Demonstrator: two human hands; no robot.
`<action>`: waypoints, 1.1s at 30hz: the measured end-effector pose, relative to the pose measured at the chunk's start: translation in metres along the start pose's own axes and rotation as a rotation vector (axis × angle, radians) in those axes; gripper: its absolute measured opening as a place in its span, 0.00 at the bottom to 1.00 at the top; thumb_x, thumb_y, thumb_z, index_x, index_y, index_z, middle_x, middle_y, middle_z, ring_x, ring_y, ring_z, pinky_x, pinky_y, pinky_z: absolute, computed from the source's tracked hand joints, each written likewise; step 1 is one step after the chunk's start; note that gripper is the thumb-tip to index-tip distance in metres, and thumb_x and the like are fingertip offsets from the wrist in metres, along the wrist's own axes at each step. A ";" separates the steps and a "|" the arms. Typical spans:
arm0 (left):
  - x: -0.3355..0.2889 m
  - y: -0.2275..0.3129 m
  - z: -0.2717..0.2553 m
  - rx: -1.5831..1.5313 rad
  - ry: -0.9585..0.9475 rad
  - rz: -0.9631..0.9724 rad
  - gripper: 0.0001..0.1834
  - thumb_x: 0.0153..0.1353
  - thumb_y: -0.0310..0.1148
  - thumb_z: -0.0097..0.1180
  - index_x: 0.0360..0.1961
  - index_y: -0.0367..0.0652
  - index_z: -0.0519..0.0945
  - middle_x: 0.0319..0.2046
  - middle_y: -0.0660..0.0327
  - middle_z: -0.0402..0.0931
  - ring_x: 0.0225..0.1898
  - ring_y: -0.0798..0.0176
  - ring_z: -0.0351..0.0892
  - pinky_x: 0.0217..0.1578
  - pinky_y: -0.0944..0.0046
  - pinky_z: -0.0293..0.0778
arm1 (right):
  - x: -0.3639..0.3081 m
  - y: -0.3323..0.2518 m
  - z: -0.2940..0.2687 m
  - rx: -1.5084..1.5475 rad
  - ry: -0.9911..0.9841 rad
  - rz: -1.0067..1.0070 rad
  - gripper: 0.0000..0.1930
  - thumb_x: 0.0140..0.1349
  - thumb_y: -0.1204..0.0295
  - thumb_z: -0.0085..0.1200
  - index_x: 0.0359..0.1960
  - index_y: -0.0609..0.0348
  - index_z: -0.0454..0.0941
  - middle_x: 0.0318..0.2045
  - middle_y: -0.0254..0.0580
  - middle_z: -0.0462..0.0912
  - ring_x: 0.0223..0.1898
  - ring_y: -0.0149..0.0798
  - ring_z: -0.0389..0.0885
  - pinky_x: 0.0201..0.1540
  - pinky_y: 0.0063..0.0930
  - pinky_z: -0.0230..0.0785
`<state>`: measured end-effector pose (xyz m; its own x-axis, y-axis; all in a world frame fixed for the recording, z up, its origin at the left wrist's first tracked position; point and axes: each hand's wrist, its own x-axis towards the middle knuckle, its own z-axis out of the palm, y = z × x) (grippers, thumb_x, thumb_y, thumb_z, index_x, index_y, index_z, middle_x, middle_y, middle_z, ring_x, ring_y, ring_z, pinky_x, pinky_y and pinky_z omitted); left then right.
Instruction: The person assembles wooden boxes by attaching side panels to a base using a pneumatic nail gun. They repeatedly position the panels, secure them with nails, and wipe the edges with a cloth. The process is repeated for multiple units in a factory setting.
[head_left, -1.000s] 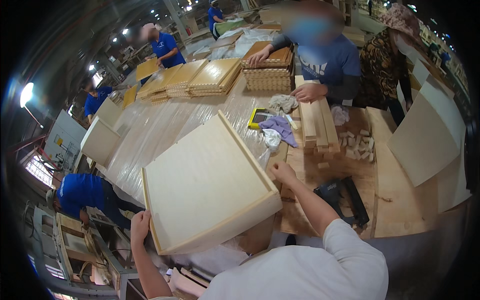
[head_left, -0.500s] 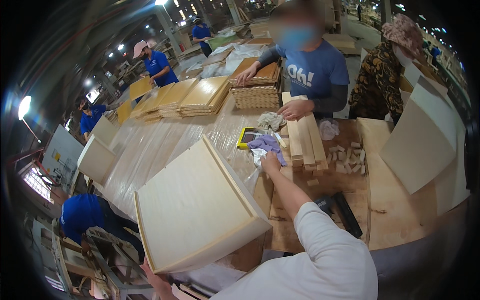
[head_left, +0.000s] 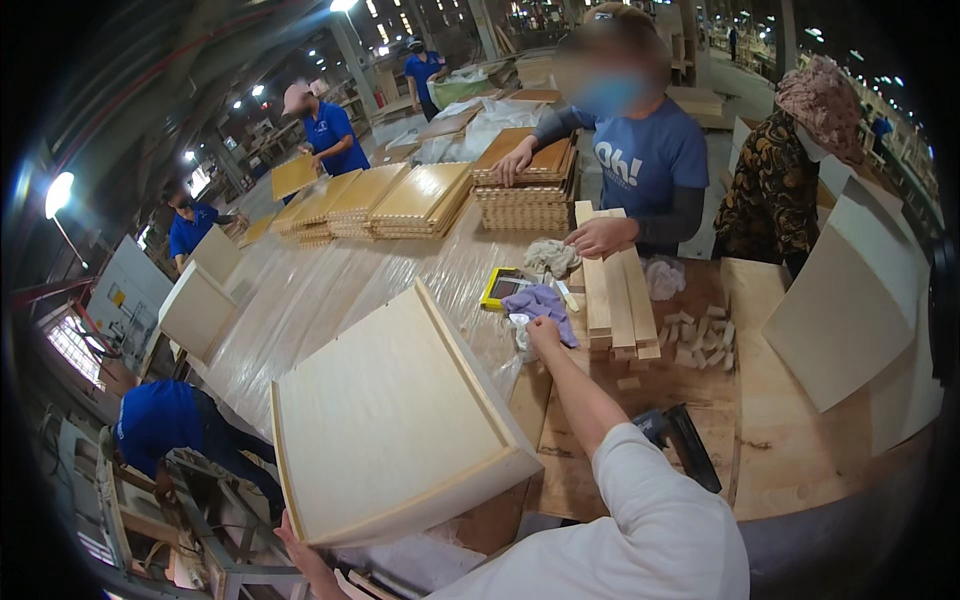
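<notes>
Plastic-covered table in a workshop, yellow-brown panels stacked across it. Pale wooden box lies askew directly before me. My left hand touches its near-left corner; cannot tell how far it closes. My right hand, fingers curled, is at the white cloth and purple cloth; cannot tell whether it grips either.

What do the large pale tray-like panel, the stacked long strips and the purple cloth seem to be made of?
Large pale rectangular panel with raised rims: probably plywood, unfinished; matte, faintly streaked face.
Stacked long pale strips: apparently bare wood; dull tan faces.
Crumpled purple cloth: soft matte fabric, showing loose folds; fibre unclear.
</notes>
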<state>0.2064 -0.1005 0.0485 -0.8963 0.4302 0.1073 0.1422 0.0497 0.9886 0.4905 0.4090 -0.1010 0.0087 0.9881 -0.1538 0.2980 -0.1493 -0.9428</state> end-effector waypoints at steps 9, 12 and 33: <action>-0.006 0.003 0.002 -0.077 0.013 -0.026 0.40 0.68 0.63 0.31 0.62 0.37 0.67 0.56 0.56 0.71 0.58 0.61 0.68 0.61 0.62 0.59 | -0.070 -0.050 -0.048 1.576 -0.607 0.166 0.26 0.56 0.72 0.43 0.59 0.64 0.63 0.53 0.54 0.73 0.51 0.52 0.75 0.45 0.42 0.74; -0.017 -0.007 -0.020 -0.121 -0.004 -0.050 0.38 0.68 0.61 0.33 0.61 0.38 0.68 0.54 0.56 0.72 0.57 0.62 0.69 0.60 0.63 0.59 | -0.115 -0.079 -0.063 1.803 -0.904 0.231 0.27 0.59 0.73 0.48 0.62 0.60 0.61 0.55 0.54 0.70 0.52 0.48 0.74 0.41 0.32 0.72; -0.005 -0.014 -0.016 -0.271 -0.453 -0.001 0.50 0.49 0.31 0.66 0.69 0.39 0.49 0.61 0.55 0.62 0.61 0.61 0.62 0.60 0.61 0.62 | -0.332 -0.184 -0.044 1.306 -0.986 -0.131 0.25 0.67 0.62 0.48 0.61 0.59 0.60 0.45 0.54 0.71 0.29 0.26 0.70 0.19 0.12 0.58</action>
<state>0.2021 -0.1179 0.0356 -0.6164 0.7798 0.1096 -0.0255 -0.1589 0.9870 0.4747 0.1103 0.1362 -0.6779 0.6679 0.3072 -0.7161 -0.5055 -0.4812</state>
